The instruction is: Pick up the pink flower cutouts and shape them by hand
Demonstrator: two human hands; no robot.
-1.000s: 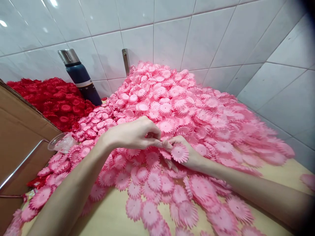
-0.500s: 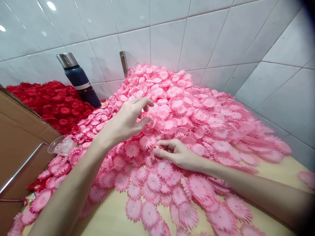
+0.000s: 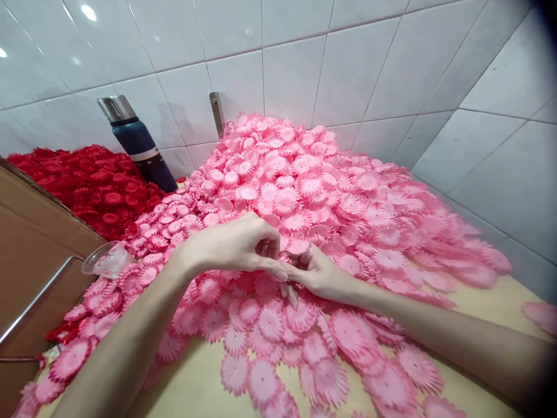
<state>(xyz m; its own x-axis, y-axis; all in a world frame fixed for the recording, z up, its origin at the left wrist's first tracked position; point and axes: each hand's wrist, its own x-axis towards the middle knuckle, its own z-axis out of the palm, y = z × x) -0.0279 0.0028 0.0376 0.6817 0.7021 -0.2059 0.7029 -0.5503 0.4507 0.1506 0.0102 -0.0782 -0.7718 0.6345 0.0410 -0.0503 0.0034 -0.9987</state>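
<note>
A large heap of pink scalloped discs (image 3: 313,188) covers the middle of the table. My left hand (image 3: 250,247) reaches in from the left, its fingers curled and its thumb meeting the fingertips of my right hand. My right hand (image 3: 319,271) lies low against the heap with thumb and fingers pinched together. Between and just above the fingertips a pink disc (image 3: 297,246) shows, apparently at the right fingers. What the pinched fingers hold is too small and hidden to name.
Behind on the left, a dark blue bottle (image 3: 143,151) leans beside a red heap of discs (image 3: 104,188). A cardboard box (image 3: 39,249) and a clear plastic cup (image 3: 107,259) stand at the left. Tiled walls (image 3: 296,75) and a metal bracket (image 3: 216,115) rise behind.
My left hand has come down and right from above the heap to meet my right hand, and its spread fingers have closed. My right hand has barely moved.
</note>
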